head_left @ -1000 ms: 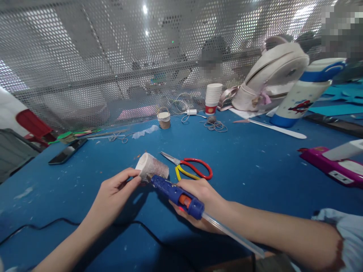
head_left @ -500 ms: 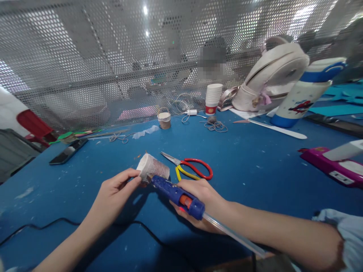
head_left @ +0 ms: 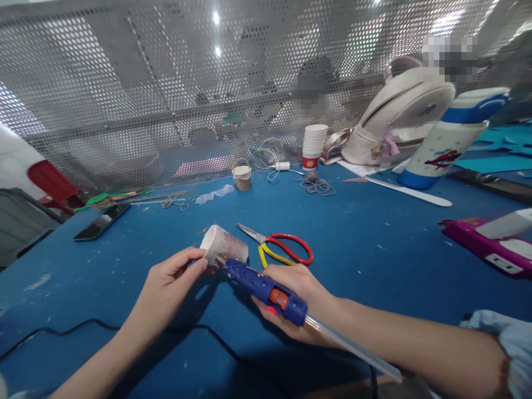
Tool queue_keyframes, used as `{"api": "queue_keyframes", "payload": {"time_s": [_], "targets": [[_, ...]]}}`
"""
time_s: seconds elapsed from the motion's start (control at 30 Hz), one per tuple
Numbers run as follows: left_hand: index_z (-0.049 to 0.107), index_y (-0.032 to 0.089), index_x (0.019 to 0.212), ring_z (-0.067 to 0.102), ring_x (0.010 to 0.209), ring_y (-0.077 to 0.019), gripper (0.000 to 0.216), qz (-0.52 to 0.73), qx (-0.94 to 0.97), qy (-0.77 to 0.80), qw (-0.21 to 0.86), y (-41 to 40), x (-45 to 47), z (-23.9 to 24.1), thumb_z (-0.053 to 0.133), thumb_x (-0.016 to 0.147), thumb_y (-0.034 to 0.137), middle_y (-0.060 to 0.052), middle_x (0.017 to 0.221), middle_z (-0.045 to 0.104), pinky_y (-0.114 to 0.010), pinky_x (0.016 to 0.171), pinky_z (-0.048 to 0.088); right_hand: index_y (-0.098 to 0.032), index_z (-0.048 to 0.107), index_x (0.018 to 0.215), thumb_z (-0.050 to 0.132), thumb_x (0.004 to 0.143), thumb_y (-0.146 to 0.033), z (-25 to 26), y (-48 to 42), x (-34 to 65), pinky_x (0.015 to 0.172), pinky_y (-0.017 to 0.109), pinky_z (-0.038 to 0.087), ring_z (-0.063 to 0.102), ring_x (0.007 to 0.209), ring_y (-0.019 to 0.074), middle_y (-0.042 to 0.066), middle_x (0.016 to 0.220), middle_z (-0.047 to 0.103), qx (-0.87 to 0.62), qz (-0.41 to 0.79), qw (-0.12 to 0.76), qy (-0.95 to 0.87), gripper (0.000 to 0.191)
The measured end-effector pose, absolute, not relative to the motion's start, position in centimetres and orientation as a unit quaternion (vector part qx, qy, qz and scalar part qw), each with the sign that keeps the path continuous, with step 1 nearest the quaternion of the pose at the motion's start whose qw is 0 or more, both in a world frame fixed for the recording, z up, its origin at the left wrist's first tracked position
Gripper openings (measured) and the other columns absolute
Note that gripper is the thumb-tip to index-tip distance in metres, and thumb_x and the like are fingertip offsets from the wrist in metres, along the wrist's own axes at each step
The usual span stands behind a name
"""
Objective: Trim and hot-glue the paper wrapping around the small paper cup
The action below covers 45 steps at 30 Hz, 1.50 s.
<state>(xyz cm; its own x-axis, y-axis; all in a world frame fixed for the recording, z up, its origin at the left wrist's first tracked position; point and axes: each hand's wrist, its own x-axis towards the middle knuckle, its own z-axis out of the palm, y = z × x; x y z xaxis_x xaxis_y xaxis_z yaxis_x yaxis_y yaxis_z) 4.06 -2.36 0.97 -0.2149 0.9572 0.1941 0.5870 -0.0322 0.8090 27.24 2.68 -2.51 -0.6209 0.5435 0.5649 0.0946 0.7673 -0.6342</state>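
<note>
A small white paper cup [head_left: 226,245] with faint reddish marks lies tilted on its side, its rim pinched between the thumb and fingers of my left hand [head_left: 172,280]. My right hand [head_left: 297,299] is wrapped round a blue hot glue gun [head_left: 253,280], whose red light glows near my fingers. The gun's nozzle is at the cup's side close to the rim; I cannot tell whether it touches. A clear glue stick [head_left: 353,346] sticks out of its back end. Just beyond the cup lie scissors [head_left: 286,246] with one red and one yellow handle.
At the back stand a small twine-wrapped cup [head_left: 242,178], a stack of paper cups [head_left: 315,147], a backpack [head_left: 399,119] and a bottle [head_left: 444,144]. A phone [head_left: 102,223] lies at left, a purple glue gun [head_left: 484,244] at right. A black cable [head_left: 208,331] crosses the front.
My right hand and the glue gun have shifted slightly right and down at the back end. The nozzle stays by the cup. My left hand keeps its hold.
</note>
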Motion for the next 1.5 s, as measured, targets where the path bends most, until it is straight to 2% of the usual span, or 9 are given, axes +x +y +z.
{"api": "queue_keyframes", "payload": {"time_s": [0.23, 0.5, 0.7, 1.0, 1.3, 1.5], "targets": [[0.074, 0.023, 0.085, 0.068, 0.078, -0.0183, 0.026, 0.405, 0.612, 0.650, 0.197, -2.6, 4.0, 0.8, 0.060, 0.081, 0.045, -0.001, 0.085, 0.075, -0.023, 0.070, 0.052, -0.019, 0.057, 0.078, 0.059, 0.076, -0.025, -4.0, 3.1, 26.8, 0.052, 0.022, 0.041, 0.055, 0.053, 0.0119, 0.002, 0.067, 0.062, -0.167, 0.302, 0.393, -0.852, 0.007], [0.074, 0.023, 0.088, 0.071, 0.079, -0.0181, 0.026, 0.404, 0.610, 0.646, 0.218, -2.6, 3.8, 0.7, 0.060, 0.083, 0.045, -0.001, 0.084, 0.077, -0.024, 0.074, 0.054, -0.019, 0.053, 0.072, 0.057, 0.078, -0.023, -2.8, 3.1, 27.0, 0.052, 0.022, 0.039, 0.053, 0.053, 0.0125, 0.001, 0.062, 0.058, -0.197, 0.274, 0.389, -0.857, 0.008], [0.075, 0.024, 0.086, 0.070, 0.078, -0.0174, 0.024, 0.411, 0.620, 0.636, 0.206, -2.6, 3.7, 0.5, 0.060, 0.083, 0.042, 0.000, 0.085, 0.076, -0.023, 0.071, 0.054, -0.018, 0.057, 0.078, 0.059, 0.077, -0.026, -3.9, 3.1, 26.8, 0.051, 0.022, 0.039, 0.054, 0.052, 0.0118, 0.001, 0.066, 0.061, -0.166, 0.301, 0.383, -0.857, 0.008], [0.074, 0.023, 0.086, 0.070, 0.079, -0.0181, 0.026, 0.401, 0.613, 0.645, 0.218, -2.5, 3.6, 0.5, 0.061, 0.083, 0.044, -0.002, 0.084, 0.076, -0.023, 0.073, 0.054, -0.019, 0.055, 0.074, 0.057, 0.078, -0.022, -2.9, 3.1, 27.1, 0.052, 0.022, 0.039, 0.052, 0.053, 0.0124, 0.001, 0.063, 0.057, -0.201, 0.279, 0.378, -0.860, 0.006], [0.074, 0.022, 0.083, 0.070, 0.075, -0.0184, 0.025, 0.415, 0.604, 0.647, 0.213, -2.7, 4.0, 0.8, 0.062, 0.080, 0.044, -0.001, 0.081, 0.076, -0.024, 0.070, 0.055, -0.020, 0.055, 0.076, 0.061, 0.074, -0.027, -4.8, 3.1, 26.5, 0.051, 0.022, 0.037, 0.050, 0.051, 0.0112, 0.000, 0.064, 0.060, -0.176, 0.304, 0.386, -0.853, 0.010], [0.074, 0.023, 0.084, 0.070, 0.076, -0.0185, 0.026, 0.407, 0.603, 0.652, 0.216, -2.7, 3.7, 0.6, 0.061, 0.081, 0.045, -0.002, 0.081, 0.076, -0.024, 0.070, 0.054, -0.019, 0.056, 0.078, 0.057, 0.077, -0.022, -3.1, 3.0, 27.1, 0.054, 0.021, 0.041, 0.053, 0.055, 0.0117, 0.002, 0.068, 0.062, -0.191, 0.306, 0.353, -0.864, 0.004]]}}
